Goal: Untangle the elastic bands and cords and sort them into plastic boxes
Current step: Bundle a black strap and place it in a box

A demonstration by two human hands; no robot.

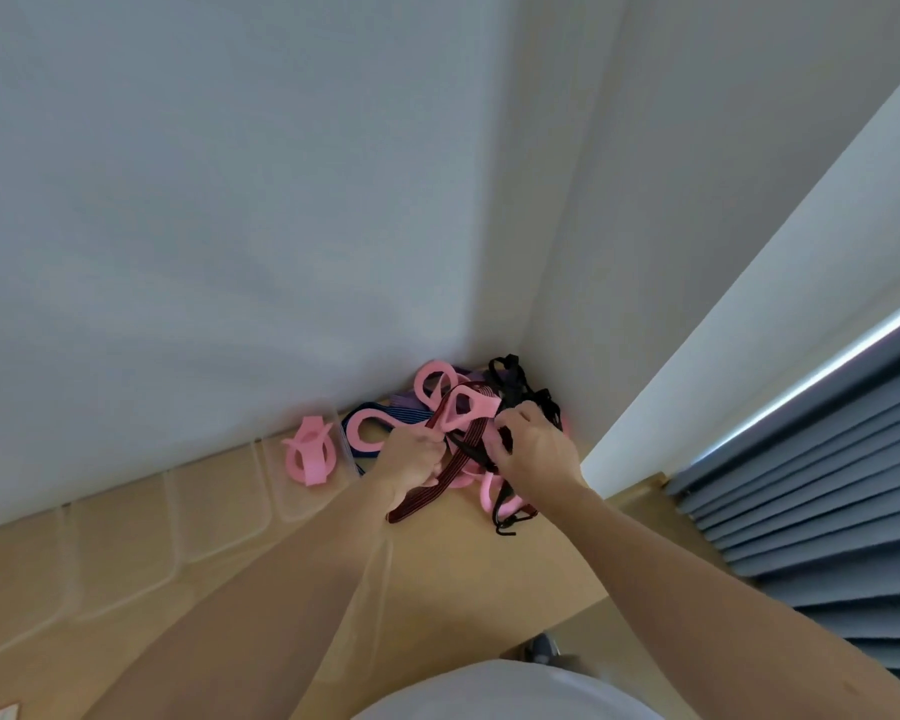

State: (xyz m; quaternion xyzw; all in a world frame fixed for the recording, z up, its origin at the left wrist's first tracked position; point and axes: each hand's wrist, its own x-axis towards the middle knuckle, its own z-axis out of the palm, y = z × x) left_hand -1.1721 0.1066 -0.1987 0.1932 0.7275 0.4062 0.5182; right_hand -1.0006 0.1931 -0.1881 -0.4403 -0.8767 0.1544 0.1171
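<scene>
A tangle of pink bands (468,407), dark red striped cords, a blue band (385,414) and black cords (513,379) lies in the corner of the wooden table. My left hand (411,459) grips a dark red striped cord (427,493) that hangs down past my wrist. My right hand (533,449) pinches black cord in the pile. A row of clear plastic boxes stands along the wall on the left; the nearest box (281,491) holds a folded pink band (310,457).
White walls meet in a corner right behind the pile. Blue-grey pleated curtain folds (811,511) hang at the right, past the table's edge. More clear boxes (120,543) continue to the left along the wall.
</scene>
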